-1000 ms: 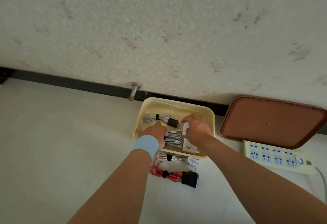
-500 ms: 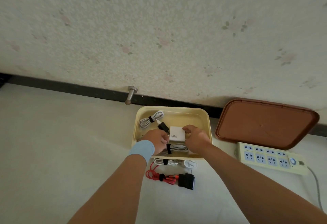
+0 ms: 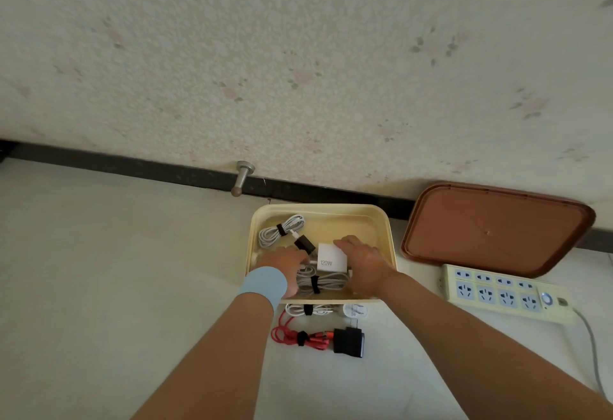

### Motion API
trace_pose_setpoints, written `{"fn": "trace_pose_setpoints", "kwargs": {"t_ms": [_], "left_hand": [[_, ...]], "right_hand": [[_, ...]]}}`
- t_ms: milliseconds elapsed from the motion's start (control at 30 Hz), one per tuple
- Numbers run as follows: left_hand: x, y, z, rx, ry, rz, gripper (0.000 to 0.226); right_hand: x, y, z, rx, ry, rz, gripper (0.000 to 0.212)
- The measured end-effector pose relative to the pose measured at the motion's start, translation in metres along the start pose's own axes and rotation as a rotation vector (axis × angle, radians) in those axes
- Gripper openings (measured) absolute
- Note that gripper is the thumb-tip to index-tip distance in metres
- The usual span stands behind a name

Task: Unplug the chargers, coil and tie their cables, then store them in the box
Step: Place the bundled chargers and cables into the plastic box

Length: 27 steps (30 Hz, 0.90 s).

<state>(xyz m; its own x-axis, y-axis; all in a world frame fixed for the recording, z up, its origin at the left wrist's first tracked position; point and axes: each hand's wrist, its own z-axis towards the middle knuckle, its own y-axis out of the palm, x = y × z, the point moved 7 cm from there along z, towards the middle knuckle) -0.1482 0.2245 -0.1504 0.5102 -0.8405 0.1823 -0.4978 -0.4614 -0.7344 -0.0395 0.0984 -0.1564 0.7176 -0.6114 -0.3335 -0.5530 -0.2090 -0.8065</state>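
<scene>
A cream box (image 3: 365, 212) sits on the floor against the wall. Inside at the back left lies a tied white cable coil (image 3: 280, 232) with a small black charger (image 3: 303, 243). A white 120W charger (image 3: 331, 262) lies in the middle of the box, with its tied grey cable coil (image 3: 320, 282) in front of it. My left hand (image 3: 288, 262) grips the cable at the charger's left side. My right hand (image 3: 363, 258) holds the charger's right side. Outside, in front of the box, lie a tied white cable with a white charger (image 3: 356, 310) and a tied red cable (image 3: 298, 336) with a black charger (image 3: 348, 341).
A brown lid (image 3: 497, 227) leans against the wall to the right of the box. In front of it lies a pale multi-socket power strip (image 3: 504, 293) with nothing plugged in, its cord running off to the right. A metal door stop (image 3: 243, 175) sticks out of the skirting.
The white charger and its coil have been turned and settled in the middle of the box, its 120W face up. Both hands have stayed at its sides.
</scene>
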Motion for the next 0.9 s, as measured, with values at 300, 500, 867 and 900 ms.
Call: {"fn": "trace_pose_setpoints", "kwargs": {"t_ms": [300, 500, 867, 900], "left_hand": [[-0.019, -0.009, -0.007, 0.230, -0.155, -0.025, 0.085], [-0.012, -0.018, -0.018, 0.212, -0.077, 0.007, 0.053], [0.050, 0.004, -0.068, -0.022, 0.081, -0.040, 0.027], [0.053, 0.013, -0.071, -0.085, 0.081, -0.038, 0.029]], "right_hand": [[0.004, 0.008, 0.000, -0.060, 0.003, -0.069, 0.101], [-0.009, -0.002, -0.013, -0.028, -0.006, -0.062, 0.081], [-0.068, 0.027, -0.094, -0.164, -0.314, -0.412, 0.030], [-0.066, 0.037, -0.101, -0.185, -0.309, -0.426, 0.029]]}}
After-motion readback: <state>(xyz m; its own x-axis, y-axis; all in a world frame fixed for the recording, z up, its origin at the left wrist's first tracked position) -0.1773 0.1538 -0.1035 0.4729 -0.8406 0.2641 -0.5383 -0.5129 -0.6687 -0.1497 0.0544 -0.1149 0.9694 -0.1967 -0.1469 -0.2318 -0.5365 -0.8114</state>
